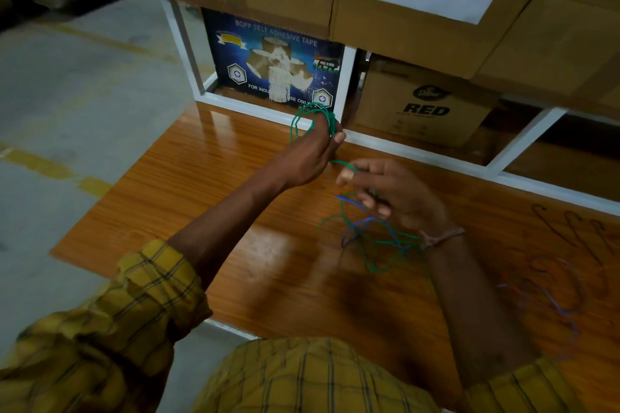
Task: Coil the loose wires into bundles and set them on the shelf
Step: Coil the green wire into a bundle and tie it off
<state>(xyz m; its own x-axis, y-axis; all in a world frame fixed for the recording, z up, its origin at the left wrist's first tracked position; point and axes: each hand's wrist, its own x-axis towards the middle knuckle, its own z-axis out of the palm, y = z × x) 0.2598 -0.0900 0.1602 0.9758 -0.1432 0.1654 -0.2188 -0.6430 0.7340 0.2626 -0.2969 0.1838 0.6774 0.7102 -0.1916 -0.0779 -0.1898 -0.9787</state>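
My left hand [310, 152] grips a coil of green wire [303, 119], its loops standing up near the white shelf frame. The green wire runs on to my right hand [391, 193], which pinches it between thumb and fingers just to the right. Below my right hand a loose tangle of green and blue wire [367, 236] hangs down to the wooden shelf board [214, 184]. Another loose blue wire [553, 295] lies on the board at the right, blurred.
Behind the white frame [268, 112] stand a blue adhesive-tape box [268, 57] and a cardboard box marked RED [424, 104]. Large cartons [419, 10] sit stacked above. Concrete floor with yellow lines lies to the left.
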